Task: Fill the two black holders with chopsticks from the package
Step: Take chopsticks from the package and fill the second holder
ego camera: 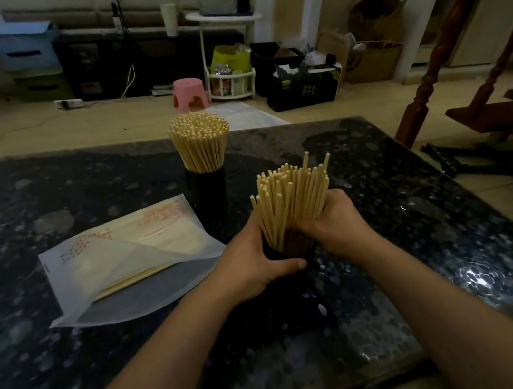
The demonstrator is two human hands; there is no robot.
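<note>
Two black holders stand on the dark speckled table (72,361). The far holder (207,189) is packed with an even bundle of pale chopsticks (200,142). The near holder (287,252) carries an uneven bunch of chopsticks (292,195), some sticking up higher. My left hand (253,262) wraps the near holder's left side with the thumb across its front. My right hand (335,225) closes on the chopstick bunch at the holder's rim. The translucent white package (124,264) lies flat to the left, with a few chopsticks (133,278) showing at its open end.
Beyond the table's far edge is the floor with a pink stool (190,94), a white rack (231,84) and boxes (301,85). A wooden stair post (420,105) stands off the table's right corner.
</note>
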